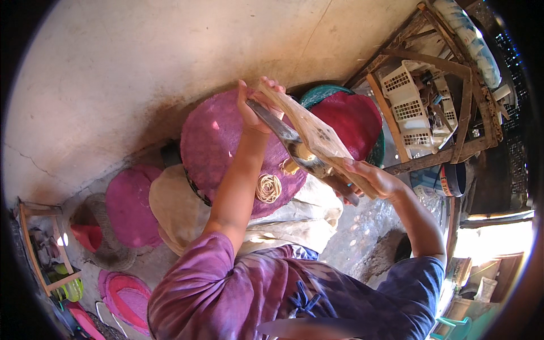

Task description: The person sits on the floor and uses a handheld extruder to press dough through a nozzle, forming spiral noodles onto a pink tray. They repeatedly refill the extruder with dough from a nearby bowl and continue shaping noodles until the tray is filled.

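With both hands I hold up a worn wooden hand press (309, 127), tilted, made of a pale upper board and a darker bar under it. A dark patch of small holes shows in the board's middle. My left hand (258, 110) is closed round its far end. My right hand (371, 178) grips the near end, fingers partly hidden behind the wood. Pale yellowish stuff (289, 166) shows at the bar's middle. Below lies a coil of thin pale strands (268, 188) on a round purple mat (212, 130) in front of me.
A pale cloth (178, 209) lies under the mat. To the right are a dark red round sheet (351, 122) in a green basin (317, 94), a wooden rack (462, 73) with white baskets (408, 107), and a bucket (433, 181). More pink round mats (133, 204) lie left, by the wall (141, 62).
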### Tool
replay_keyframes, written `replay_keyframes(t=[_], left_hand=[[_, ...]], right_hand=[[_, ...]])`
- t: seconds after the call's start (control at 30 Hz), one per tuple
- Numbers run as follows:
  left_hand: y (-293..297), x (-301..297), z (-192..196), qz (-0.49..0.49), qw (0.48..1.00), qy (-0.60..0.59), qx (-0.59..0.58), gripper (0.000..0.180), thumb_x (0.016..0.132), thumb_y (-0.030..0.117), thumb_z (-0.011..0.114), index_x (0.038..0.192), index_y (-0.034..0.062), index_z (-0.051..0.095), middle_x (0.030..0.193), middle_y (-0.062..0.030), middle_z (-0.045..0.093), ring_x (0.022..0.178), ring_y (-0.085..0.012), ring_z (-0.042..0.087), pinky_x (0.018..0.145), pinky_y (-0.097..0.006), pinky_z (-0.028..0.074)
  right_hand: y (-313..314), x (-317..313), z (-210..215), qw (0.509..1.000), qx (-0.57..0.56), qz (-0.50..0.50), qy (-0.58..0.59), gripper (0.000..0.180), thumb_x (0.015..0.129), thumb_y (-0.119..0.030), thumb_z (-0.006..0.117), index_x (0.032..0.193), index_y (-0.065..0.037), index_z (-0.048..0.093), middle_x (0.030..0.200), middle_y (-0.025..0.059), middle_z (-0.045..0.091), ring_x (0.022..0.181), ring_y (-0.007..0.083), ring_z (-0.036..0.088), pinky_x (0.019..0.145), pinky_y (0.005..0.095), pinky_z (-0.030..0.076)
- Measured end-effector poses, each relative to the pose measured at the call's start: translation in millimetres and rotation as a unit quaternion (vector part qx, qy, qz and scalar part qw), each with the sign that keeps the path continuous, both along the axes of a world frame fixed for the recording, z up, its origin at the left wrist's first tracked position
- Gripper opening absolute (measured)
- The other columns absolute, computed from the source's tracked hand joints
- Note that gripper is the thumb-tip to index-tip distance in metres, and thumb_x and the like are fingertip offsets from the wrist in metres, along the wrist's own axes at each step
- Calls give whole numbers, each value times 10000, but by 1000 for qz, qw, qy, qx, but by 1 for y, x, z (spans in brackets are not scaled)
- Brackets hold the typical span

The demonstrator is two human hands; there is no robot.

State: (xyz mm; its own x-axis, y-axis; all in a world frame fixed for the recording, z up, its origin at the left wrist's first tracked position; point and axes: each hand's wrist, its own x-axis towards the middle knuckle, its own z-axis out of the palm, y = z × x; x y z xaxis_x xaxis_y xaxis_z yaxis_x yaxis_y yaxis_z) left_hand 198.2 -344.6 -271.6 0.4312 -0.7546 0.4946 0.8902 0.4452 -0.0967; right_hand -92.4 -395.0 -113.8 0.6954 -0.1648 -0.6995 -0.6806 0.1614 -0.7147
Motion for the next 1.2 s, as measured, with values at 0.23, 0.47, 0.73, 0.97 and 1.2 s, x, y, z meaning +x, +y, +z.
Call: replay_keyframes(t=[0.23,0.47,0.73,0.97,1.2], left_hand=[[-1,3,23,-28,999,45,2,585,945,631,413,1008,80,598,967,-92,595,950,-307,549,875,-457,451],[4,-24,14,5,999,13,42,456,972,552,443,1023,130,606,938,-18,609,961,-243,591,824,-500,504],[-18,-20,-4,-26,997,41,-65,310,1003,389,505,1028,95,602,961,-49,631,995,-241,594,531,-248,502],[-17,-9,-27,-17,988,103,-110,308,986,386,542,1046,94,620,1000,-48,645,1013,-250,598,519,-252,512],[-5,21,0,8,986,103,-129,354,987,443,521,1028,105,621,968,-36,649,977,-262,613,506,-254,510]], right_hand=[[-3,3,6,996,-83,16,-22,661,959,-600,470,1055,36,626,790,119,668,615,161,662,495,271,518],[6,-18,10,999,-38,-13,-15,645,983,-559,449,1152,55,551,769,129,663,557,159,649,439,260,504],[-14,-13,-64,947,247,-123,-167,949,891,-786,252,1434,-18,375,996,283,630,660,306,695,559,372,593],[-8,2,-163,848,422,-134,-291,817,945,-692,306,1420,-34,398,1033,301,601,566,279,612,533,377,543],[-21,22,-193,913,-296,87,-268,601,1032,-478,351,1453,-51,378,1139,296,568,801,261,665,652,362,557]])
